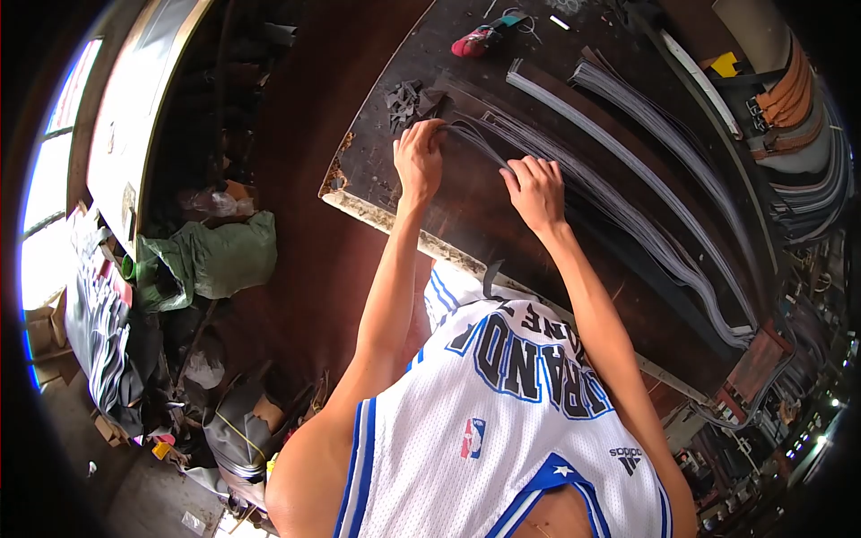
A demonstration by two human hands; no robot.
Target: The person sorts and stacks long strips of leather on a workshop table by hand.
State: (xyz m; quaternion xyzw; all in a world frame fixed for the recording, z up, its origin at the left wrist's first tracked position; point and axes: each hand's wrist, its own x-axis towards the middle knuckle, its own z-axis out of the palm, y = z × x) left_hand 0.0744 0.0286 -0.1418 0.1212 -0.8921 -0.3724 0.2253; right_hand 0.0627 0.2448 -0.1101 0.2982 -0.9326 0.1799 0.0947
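A few thin dark leather strips (475, 137) bow upward between my two hands over a dark worktable (466, 206). The fingers of my left hand (418, 161) are closed on their far-left ends, beside a small heap of black scraps (408, 101). My right hand (536, 190) has its fingers curled round the same strips farther right, thumb pressed to them. Just beyond that hand lies a long bundle of grey-edged strips (619, 202). The parts of the strips inside my fists are hidden.
Two more strip bundles (628, 143) (664, 117) curve across the table. At its far edge are a red-and-teal object (475, 41) and a white stick (560, 22). Brown belts (789, 90) hang at the right. A green sack (233, 255) and piled material stand left, past the table's worn edge (395, 224).
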